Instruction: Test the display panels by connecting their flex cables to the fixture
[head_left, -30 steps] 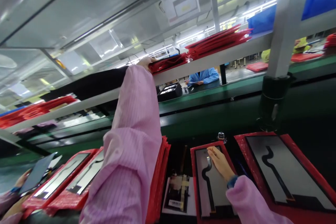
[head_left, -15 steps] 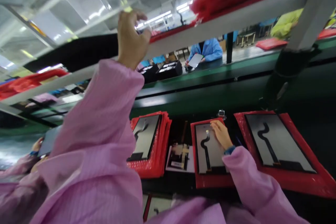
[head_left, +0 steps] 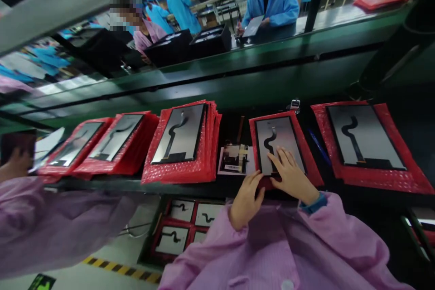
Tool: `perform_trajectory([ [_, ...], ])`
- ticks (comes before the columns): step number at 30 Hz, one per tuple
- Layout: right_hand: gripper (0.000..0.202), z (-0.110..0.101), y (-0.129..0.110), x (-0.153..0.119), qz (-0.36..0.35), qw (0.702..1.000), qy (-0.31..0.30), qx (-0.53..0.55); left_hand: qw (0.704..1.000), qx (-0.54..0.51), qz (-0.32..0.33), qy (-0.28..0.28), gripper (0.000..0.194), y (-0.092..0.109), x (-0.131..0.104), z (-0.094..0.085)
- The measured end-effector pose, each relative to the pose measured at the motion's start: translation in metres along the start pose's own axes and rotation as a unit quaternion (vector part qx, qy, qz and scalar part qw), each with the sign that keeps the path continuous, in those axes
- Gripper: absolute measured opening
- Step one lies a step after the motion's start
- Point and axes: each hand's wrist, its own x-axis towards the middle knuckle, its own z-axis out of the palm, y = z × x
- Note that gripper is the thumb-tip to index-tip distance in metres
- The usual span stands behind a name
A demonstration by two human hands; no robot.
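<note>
An LCD screen panel (head_left: 282,131) with a curved black flex cable (head_left: 270,140) lies on a red bubble-wrap bag (head_left: 311,167) in front of me. My right hand (head_left: 292,176) rests on the lower part of the panel, fingers spread and nothing gripped. At the panel's lower left corner is my left hand (head_left: 247,200), its fingers stretched out and thumb apart, touching the near edge. Left of the bag sits a small circuit board (head_left: 234,158) on a white sheet. A stack of red bags (head_left: 209,158) with another screen panel (head_left: 181,131) on top stands further left.
On the right, another panel (head_left: 367,136) tops red bags (head_left: 414,176) beside a blue pen (head_left: 319,145). A metal clip (head_left: 295,105) lies behind. Below the bench edge is a crate (head_left: 152,244) of panels. A co-worker's sleeve (head_left: 50,231) reaches in at left.
My left hand has come down from the overhead shelf to the panel's near corner. My right hand has moved from the panel's top edge to its lower part. The view has tilted down.
</note>
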Motion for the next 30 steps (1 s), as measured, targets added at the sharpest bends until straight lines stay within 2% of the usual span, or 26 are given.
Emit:
perform_trajectory([
  [3,0.079,0.01,-0.002,-0.008,0.001,0.999,-0.017,-0.037,0.994,-0.063,-0.052,0.067,0.037,-0.002,-0.005,0.019],
  [6,0.077,0.012,-0.001,-0.003,-0.001,0.998,-0.024,-0.063,0.964,-0.193,-0.153,0.099,0.034,0.003,0.001,0.02],
  [9,0.071,0.013,-0.001,-0.002,-0.016,0.996,-0.031,-0.081,0.898,-0.359,-0.236,0.091,0.031,0.005,0.012,0.012],
  [14,0.057,0.01,0.001,-0.006,-0.041,0.996,-0.019,-0.08,0.769,-0.558,-0.306,0.07,0.03,0.008,0.028,-0.013],
  [16,0.057,0.003,0.002,-0.007,-0.046,0.996,0.009,-0.072,0.738,-0.604,-0.294,0.065,0.03,0.017,0.031,-0.023],
  [18,0.064,-0.005,0.002,-0.006,-0.036,0.996,0.055,-0.059,0.73,-0.63,-0.261,0.048,0.029,0.031,0.033,-0.029],
  [21,0.06,-0.017,0.001,-0.003,0.011,0.991,0.136,-0.012,0.75,-0.633,-0.193,-0.002,0.032,0.053,0.035,-0.03],
  [23,0.05,-0.021,0.002,-0.003,0.076,0.975,0.204,0.043,0.785,-0.603,-0.136,-0.036,0.034,0.061,0.037,-0.025],
  [25,0.05,-0.023,0.005,-0.008,0.179,0.935,0.294,0.08,0.848,-0.522,-0.082,-0.036,0.033,0.06,0.038,-0.017],
  [27,0.059,-0.025,0.01,-0.018,0.272,0.885,0.369,0.079,0.924,-0.379,-0.049,0.003,0.03,0.05,0.036,-0.003],
  [28,0.063,-0.026,0.013,-0.025,0.302,0.868,0.388,0.069,0.953,-0.299,-0.04,0.026,0.03,0.042,0.035,0.005],
  [30,0.075,-0.03,0.015,-0.039,0.334,0.854,0.397,0.043,0.985,-0.162,-0.024,0.051,0.032,0.026,0.03,0.023],
])
